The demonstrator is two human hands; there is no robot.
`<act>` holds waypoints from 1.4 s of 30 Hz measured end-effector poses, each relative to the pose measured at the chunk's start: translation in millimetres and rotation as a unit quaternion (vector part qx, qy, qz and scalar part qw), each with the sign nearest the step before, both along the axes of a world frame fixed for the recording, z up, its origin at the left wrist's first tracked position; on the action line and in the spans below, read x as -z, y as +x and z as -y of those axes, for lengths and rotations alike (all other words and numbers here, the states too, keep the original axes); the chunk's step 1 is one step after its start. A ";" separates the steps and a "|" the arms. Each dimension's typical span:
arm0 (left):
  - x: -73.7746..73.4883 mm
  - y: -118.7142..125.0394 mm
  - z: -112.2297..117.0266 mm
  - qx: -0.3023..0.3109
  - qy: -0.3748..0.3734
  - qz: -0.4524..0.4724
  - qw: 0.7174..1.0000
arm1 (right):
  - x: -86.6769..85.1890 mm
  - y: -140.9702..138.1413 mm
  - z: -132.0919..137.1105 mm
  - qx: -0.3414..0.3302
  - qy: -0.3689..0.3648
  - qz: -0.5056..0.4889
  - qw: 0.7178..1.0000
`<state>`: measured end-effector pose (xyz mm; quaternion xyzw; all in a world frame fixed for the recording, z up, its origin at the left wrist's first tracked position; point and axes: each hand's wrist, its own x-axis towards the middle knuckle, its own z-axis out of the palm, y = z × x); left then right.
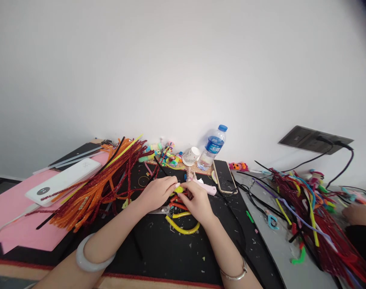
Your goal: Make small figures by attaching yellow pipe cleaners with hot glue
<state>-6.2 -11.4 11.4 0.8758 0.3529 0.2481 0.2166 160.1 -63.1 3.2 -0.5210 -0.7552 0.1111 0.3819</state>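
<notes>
My left hand [159,192] and my right hand [198,200] meet above the black mat, both with fingers pinched. Between the fingertips is a small yellow piece [178,189], apparently bent pipe cleaner; its exact shape is partly hidden. Just below the hands lie pliers with a metal head [162,210] and curved yellow handles [184,231]. Orange-red pieces [179,206] show beneath my fingers, too covered to make out. A pale pink tool handle [207,188] lies just beyond my right hand.
Orange and dark red pipe cleaners [89,192] are heaped at left beside a white power bank [64,181]. A water bottle [213,147], paper cup [191,156] and phone [224,176] stand or lie along the wall. At right, another person's hand [360,214] is near more pipe cleaners [324,224].
</notes>
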 end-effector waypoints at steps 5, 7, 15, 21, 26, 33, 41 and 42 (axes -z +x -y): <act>-1.2 -0.6 0.9 -0.004 0.034 -0.050 0.998 | 1.4 0.7 0.0 0.010 -0.004 0.005 1.000; -1.0 -0.6 0.3 -0.003 0.048 -0.068 0.997 | 2.0 0.8 0.0 0.011 -0.007 0.007 1.000; 1.0 -2.1 -2.2 0.004 0.091 -0.108 0.990 | 2.1 0.1 -0.2 0.014 -0.009 0.008 1.000; 2.7 -1.4 -2.6 -0.042 0.048 -0.047 0.997 | 1.5 0.4 0.5 0.017 -0.008 -0.003 1.000; 3.1 -1.4 -3.0 -0.094 0.027 0.013 0.995 | -0.6 0.2 1.6 0.021 -0.001 -0.008 1.000; 2.8 -1.1 -2.2 -0.101 -0.006 0.065 0.993 | -2.7 -1.3 1.9 0.025 0.005 -0.013 1.000; 1.6 -0.8 -2.2 -0.132 -0.020 0.103 0.986 | -2.1 -1.1 1.6 0.029 0.008 -0.015 0.999; 1.7 -0.8 -2.3 -0.139 -0.016 0.109 0.984 | -2.1 -0.9 1.6 0.030 0.007 -0.015 0.999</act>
